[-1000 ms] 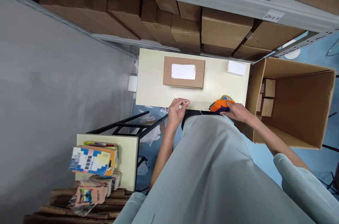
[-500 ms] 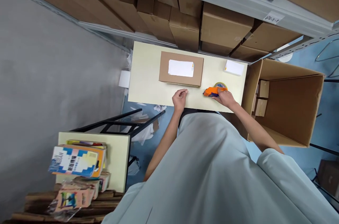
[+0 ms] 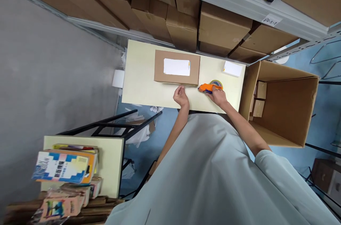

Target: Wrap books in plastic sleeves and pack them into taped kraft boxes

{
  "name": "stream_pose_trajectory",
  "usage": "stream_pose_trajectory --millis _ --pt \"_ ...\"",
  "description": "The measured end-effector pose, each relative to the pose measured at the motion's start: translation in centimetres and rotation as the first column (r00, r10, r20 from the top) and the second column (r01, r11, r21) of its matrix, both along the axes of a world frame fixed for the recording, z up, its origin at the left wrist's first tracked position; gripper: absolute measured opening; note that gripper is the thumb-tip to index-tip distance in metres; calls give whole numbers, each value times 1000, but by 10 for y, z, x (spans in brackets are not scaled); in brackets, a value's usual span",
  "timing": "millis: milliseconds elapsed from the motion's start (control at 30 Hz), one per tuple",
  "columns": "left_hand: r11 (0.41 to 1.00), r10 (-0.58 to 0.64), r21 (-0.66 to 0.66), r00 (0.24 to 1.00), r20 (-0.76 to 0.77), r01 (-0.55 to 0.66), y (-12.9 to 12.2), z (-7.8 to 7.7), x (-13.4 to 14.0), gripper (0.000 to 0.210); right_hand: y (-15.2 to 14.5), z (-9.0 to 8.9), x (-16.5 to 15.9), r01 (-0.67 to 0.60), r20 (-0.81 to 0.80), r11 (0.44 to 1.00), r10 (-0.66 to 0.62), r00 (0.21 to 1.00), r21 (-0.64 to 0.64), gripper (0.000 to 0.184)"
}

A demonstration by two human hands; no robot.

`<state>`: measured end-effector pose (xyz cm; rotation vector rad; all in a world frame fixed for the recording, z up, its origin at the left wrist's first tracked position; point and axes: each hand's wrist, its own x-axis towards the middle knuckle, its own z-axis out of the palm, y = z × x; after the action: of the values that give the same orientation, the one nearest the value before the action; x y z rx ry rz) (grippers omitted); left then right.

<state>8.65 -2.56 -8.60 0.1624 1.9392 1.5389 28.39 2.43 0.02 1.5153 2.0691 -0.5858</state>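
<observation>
On the cream table [image 3: 138,92] lies a brown cardboard box [image 3: 159,65] with a white label [image 3: 176,67] on its top. My left hand [image 3: 181,96] is at the box's near edge, its fingers curled together; what they pinch, if anything, is too small to make out. My right hand [image 3: 218,96] grips an orange tape dispenser [image 3: 205,88] with a roll of tape [image 3: 216,83] on it, just right of the box's near corner. A stack of white labels [image 3: 232,68] sits at the table's far right.
A large open carton [image 3: 286,108] stands right of the table, with several small boxes [image 3: 258,108] inside. Shelves of cardboard boxes [image 3: 225,26] line the back. At lower left, books [image 3: 64,166] lie on a stool [image 3: 110,164]. Paper scraps [image 3: 138,134] litter the floor.
My left hand has moved up to the box's near edge and its wrist has turned. My right hand has brought the tape dispenser slightly nearer the box. The camera view has shifted a little.
</observation>
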Motion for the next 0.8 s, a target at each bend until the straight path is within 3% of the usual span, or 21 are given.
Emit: stream_pose_trajectory --millis 200,367,500,600,700,800 --pt "998 55 -40 998 -3 -55 11 9 8 41 1 7 -14 -53 -9 999 53 999 5 67" --pt "984 171 -71 973 153 -162 20 27 -1 69 2 7 -21 -40 -27 999 40 999 4 65" --pt "970 238 -132 908 344 -204 22 47 -11 42 3 5 -20 -32 -24 999 32 999 -12 64" --pt "985 164 -128 853 496 -115 26 62 -10 17 2 3 -18 -39 -21 999 39 999 -13 66" --pt "995 97 -63 846 524 -75 38 72 -5 16 0 2 -18 -36 -28 999 35 999 -15 66" --pt "998 56 -28 880 472 -49 54 72 -4 30 0 3 -20 -24 -40 1000 24 999 -6 64"
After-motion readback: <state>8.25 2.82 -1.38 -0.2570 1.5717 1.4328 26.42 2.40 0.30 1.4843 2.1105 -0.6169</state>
